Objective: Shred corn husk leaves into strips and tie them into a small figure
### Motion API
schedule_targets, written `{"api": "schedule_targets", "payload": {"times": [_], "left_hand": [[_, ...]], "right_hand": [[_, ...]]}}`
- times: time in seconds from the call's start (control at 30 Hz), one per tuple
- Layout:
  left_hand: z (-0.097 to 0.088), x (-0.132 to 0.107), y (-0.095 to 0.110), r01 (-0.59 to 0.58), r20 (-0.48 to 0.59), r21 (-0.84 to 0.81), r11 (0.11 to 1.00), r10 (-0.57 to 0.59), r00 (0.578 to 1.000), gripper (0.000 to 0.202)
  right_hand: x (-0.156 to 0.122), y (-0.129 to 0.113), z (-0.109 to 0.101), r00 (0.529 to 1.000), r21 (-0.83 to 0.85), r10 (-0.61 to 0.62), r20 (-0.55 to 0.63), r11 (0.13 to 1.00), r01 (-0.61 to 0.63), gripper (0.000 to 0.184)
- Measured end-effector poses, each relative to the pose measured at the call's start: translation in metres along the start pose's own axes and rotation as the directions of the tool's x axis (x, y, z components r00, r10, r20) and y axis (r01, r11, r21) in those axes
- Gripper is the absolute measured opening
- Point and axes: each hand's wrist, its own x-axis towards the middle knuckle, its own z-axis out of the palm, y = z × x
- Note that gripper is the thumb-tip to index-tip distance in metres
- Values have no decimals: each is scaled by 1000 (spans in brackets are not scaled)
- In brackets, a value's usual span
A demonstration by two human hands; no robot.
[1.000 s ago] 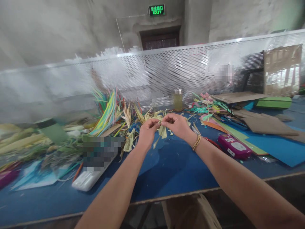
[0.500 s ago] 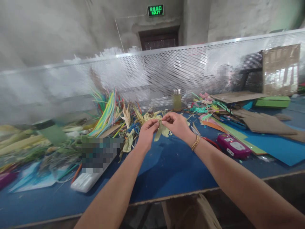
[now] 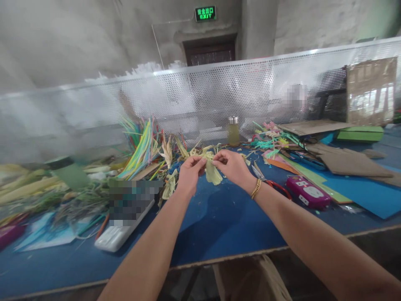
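Between my two hands, above the blue tabletop (image 3: 225,225), is a pale yellow-green corn husk (image 3: 213,174). My left hand (image 3: 189,173) pinches it near its upper edge with thumb and fingertips. From the other side my right hand (image 3: 232,167) also pinches the upper edge, fingers curled. The broad end of the husk hangs down below the fingertips. More dried husks (image 3: 167,151) lie behind and to the left of my hands, partly covered by them. Scissors with red handles (image 3: 280,187) rest beside my right wrist.
To the left are a bundle of coloured strips (image 3: 140,146), a white calculator-like device (image 3: 120,234) and a green cup (image 3: 69,173). A bottle (image 3: 233,131) stands behind. Rightward lie a purple device (image 3: 308,191), brown cardboard (image 3: 347,162) and blue paper (image 3: 363,194). A perforated metal screen (image 3: 213,92) borders the back.
The husk now hangs wider and more to the right below my fingers, turned from its earlier narrow slant. My left hand has shifted slightly left and down; my right hand stays nearly in place.
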Motion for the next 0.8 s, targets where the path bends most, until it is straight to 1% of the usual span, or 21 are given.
{"api": "schedule_targets", "payload": {"times": [0.13, 0.27, 0.57, 0.8], "left_hand": [[-3, 1, 2, 48, 31, 5, 999, -48, 998, 26], [-4, 2, 1, 61, 52, 32, 998, -63, 997, 24], [-5, 4, -1, 88, 115, 28, 996, -91, 989, 26], [-3, 1, -1, 70, 87, 46, 996, -74, 993, 26]], "right_hand": [[0, 2, 0, 1000, -6, 20, 20, 1000, -19, 5], [1, 4, 0, 999, -49, 26, 40, 999, -24, 6], [0, 2, -1, 997, -138, -67, 31, 988, 70, 2], [-5, -6, 2, 983, -235, -171, 70, 955, 183, 9]]}}
